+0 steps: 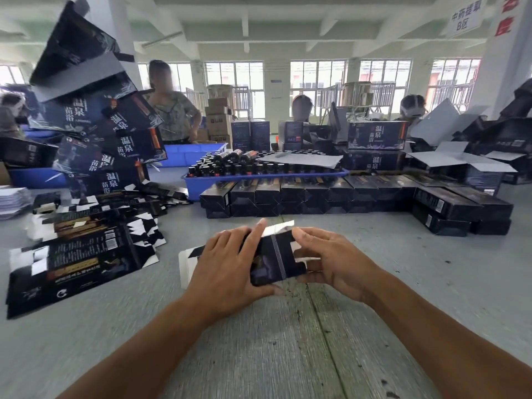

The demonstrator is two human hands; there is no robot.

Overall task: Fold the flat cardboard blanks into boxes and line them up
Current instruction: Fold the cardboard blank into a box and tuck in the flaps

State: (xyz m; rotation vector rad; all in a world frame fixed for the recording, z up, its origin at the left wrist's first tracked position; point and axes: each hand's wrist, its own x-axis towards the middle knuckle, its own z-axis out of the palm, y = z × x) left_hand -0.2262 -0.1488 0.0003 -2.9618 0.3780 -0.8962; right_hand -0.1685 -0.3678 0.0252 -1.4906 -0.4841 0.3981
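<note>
Both my hands hold one dark printed cardboard blank (273, 260) just above the grey table (288, 341). My left hand (230, 260) lies over its left part with the thumb curled under the near edge. My right hand (325, 260) pinches its white end flaps on the right. A white inner flap sticks up at the far edge. A stack of flat blanks (80, 254) lies fanned out to the left. A row of folded dark boxes (316, 194) stands two high across the table beyond my hands.
A blue tray (201, 184) full of dark bottles stands behind the box row. Larger printed cartons (95, 122) are piled high at the left, open cartons (460, 156) at the right. Several people work at the far side. A white paper stack (14, 200) lies at the left edge.
</note>
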